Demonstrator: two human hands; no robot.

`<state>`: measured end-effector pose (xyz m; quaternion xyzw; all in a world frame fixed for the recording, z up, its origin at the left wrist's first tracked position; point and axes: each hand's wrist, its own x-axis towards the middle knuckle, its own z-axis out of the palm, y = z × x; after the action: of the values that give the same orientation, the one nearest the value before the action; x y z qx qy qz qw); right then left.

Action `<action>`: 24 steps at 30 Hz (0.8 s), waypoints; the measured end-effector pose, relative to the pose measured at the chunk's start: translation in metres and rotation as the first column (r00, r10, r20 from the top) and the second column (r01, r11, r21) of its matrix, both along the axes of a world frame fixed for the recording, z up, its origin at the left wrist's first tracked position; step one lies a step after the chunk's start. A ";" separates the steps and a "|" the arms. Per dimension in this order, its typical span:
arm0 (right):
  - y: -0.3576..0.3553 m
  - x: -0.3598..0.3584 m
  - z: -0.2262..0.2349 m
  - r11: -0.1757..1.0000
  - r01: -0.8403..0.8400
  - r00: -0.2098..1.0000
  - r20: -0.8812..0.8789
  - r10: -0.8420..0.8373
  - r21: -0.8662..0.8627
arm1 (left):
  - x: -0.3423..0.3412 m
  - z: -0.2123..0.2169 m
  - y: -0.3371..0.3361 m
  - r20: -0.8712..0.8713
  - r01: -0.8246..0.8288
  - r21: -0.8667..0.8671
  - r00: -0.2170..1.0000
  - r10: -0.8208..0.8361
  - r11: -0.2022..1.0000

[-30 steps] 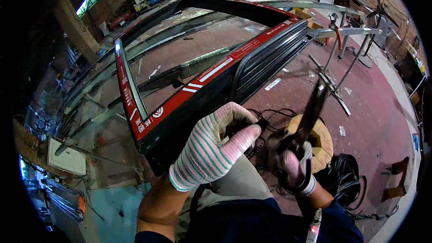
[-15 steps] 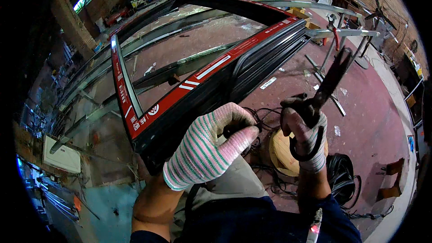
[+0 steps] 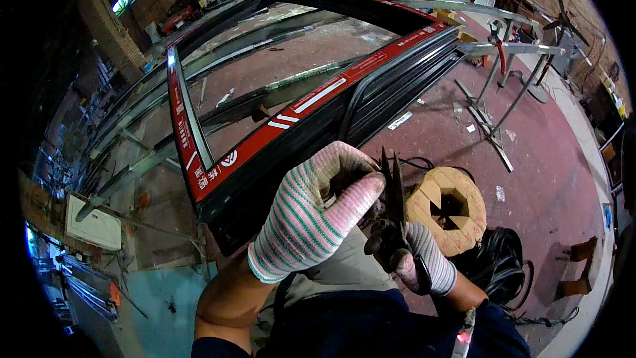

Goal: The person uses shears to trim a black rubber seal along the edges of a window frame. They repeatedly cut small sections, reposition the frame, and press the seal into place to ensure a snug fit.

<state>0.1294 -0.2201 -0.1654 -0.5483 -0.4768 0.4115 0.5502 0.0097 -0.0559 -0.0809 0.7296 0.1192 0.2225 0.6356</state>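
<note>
My left hand (image 3: 318, 205), in a striped knit glove, is closed with thumb and fingers together near the frame's close corner. A black rubber strip (image 3: 354, 106) bends away from the frame's side and runs down behind this hand; its end is hidden by the fingers. My right hand (image 3: 417, 258), gloved with darkened fingertips, grips dark scissors (image 3: 395, 192) by the handles. Their blades point up, slightly parted, just right of my left fingertips. The large black frame (image 3: 404, 103) with red printed film along its top lies across metal supports.
A round cardboard-wrapped coil (image 3: 474, 189) lies on the reddish floor beside black coiled strip (image 3: 497, 258). Red-handled pliers (image 3: 500, 53) hang at a metal stand (image 3: 517, 48) at right. A fan (image 3: 563, 20) stands far right. A lit cigarette (image 3: 464, 335) shows at the lower edge.
My right hand has brought the scissors down and left, from out at the right to beside my left fingertips. My left hand has barely moved and stays closed.
</note>
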 end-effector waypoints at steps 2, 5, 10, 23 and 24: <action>0.001 0.000 0.001 1.000 0.019 0.999 0.037 -0.020 0.018 | 0.001 0.000 -0.001 0.005 -0.017 0.016 1.000 0.017 1.000; 0.000 -0.001 0.001 0.999 0.043 0.995 0.089 -0.046 0.033 | 0.002 -0.003 -0.001 0.015 -0.032 0.028 0.999 0.032 0.999; -0.001 -0.002 -0.013 0.997 0.027 1.000 -0.008 -0.028 -0.077 | 0.002 -0.002 -0.004 0.041 -0.042 0.053 0.998 0.040 0.998; 0.000 -0.010 -0.016 0.993 0.120 0.985 0.124 -0.117 -0.016 | 0.003 -0.002 -0.007 0.021 -0.072 0.037 0.997 0.072 0.997; 0.001 -0.011 -0.014 0.992 0.128 0.982 0.142 -0.127 0.003 | 0.003 -0.002 -0.007 0.017 -0.074 0.033 0.997 0.073 0.997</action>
<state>0.1188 -0.2189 -0.1798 -0.6072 -0.4776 0.3367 0.5383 0.0131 -0.0633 -0.0828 0.7337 0.1371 0.2534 0.6154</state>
